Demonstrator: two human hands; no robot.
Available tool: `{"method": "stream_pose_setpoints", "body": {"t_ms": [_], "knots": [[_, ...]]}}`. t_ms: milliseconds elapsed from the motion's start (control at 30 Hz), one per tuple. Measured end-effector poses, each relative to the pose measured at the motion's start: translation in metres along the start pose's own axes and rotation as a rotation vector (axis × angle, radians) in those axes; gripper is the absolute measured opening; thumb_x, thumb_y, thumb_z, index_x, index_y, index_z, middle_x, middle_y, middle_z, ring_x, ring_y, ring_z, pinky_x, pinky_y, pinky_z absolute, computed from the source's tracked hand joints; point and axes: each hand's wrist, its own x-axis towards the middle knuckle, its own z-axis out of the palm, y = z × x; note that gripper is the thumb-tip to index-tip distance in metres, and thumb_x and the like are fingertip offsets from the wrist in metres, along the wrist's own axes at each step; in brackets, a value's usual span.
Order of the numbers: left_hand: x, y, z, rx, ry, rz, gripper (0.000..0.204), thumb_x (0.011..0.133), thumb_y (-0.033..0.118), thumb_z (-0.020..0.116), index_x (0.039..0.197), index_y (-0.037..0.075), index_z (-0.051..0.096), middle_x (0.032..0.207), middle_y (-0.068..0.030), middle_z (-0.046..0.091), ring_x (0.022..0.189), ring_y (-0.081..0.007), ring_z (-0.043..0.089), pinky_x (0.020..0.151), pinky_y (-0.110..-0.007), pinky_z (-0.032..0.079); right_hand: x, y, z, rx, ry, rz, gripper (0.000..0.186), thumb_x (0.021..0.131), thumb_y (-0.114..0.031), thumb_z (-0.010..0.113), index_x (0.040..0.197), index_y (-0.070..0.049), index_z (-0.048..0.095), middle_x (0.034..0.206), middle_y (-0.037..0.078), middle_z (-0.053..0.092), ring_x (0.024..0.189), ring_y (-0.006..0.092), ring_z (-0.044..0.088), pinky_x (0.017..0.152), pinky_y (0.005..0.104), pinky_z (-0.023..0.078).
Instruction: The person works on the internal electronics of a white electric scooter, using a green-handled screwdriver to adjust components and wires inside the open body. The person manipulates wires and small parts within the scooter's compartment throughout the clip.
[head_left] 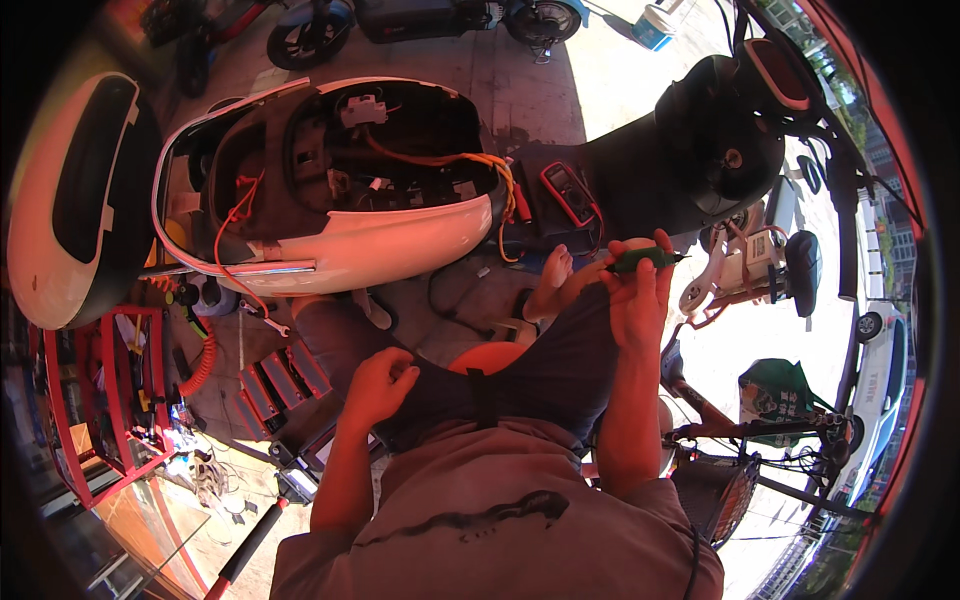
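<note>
My right hand [640,300] is raised over my right thigh, its fingers closed round a green-handled tool [640,261] with a thin dark tip pointing right. The tool's exact kind cannot be made out. On my left thigh rests my left hand [383,386], fingers loosely curled, with nothing seen in them. A red-and-black multimeter [568,194] lies on the scooter's dark footboard [600,150], beyond my right hand. In front of me is the white scooter body [400,245], its seat compartment uncovered. Orange wires [440,158] run out of it, and a grey breaker-like box [363,110] sits inside.
The white-and-black seat [70,200] stands tilted at far left. A red wire [232,240] hangs over the body near a wrench [268,320]. Nearby are a red rack [110,400], a coiled red hose [200,365] and other parked scooters [430,20].
</note>
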Motion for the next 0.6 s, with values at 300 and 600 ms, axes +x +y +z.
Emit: {"method": "stream_pose_setpoints", "body": {"t_ms": [300,600], "knots": [[-0.006,-0.007,-0.004,0.013,0.035,0.000,0.032,0.090,0.022,0.074,0.110,-0.002,0.069,0.097,-0.0189,0.074,0.088,-0.0292,0.074,0.078,-0.038,0.057,0.021,0.008,0.005,0.188,-0.149,0.172,0.034,0.106,-0.014,0.060,0.139,-0.007,0.056,0.131,0.016,0.066,0.105,0.0226,0.068,0.086,0.0348,0.058],[0.010,0.041,-0.041,-0.031,0.036,0.003,0.030,0.091,0.019,0.075,0.112,-0.001,0.068,0.097,-0.0142,0.073,0.083,-0.0230,0.072,0.077,-0.035,0.057,0.087,0.026,0.049,0.183,-0.304,0.366,0.039,0.106,-0.022,0.061,0.142,-0.008,0.054,0.124,0.015,0.069,0.098,0.0216,0.071,0.081,0.0315,0.058]]}}
